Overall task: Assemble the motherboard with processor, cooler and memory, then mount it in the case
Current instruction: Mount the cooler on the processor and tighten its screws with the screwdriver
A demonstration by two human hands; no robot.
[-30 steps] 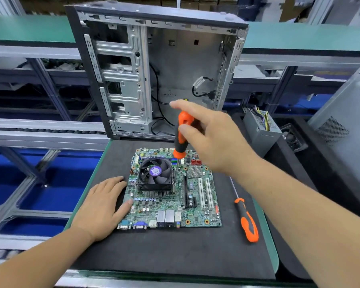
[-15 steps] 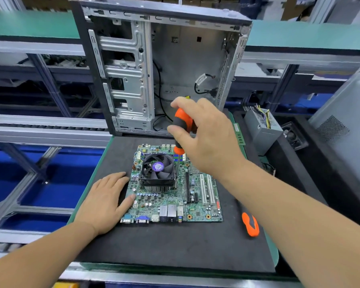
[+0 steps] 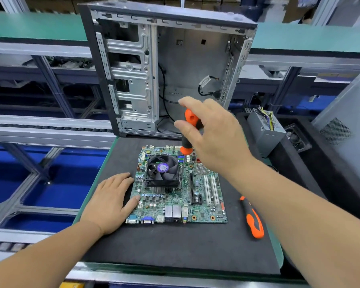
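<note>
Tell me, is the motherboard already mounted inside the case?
No, the motherboard lies flat on the black mat in front of the open case.

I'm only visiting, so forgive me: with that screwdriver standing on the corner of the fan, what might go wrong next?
1. The screwdriver in the right hand stands at the fan corner; a slip might gouge the motherboard.
2. The left hand only touches the board's edge, so the board might shift on the mat.
3. The spare screwdriver lies near the right forearm and may get knocked.
</note>
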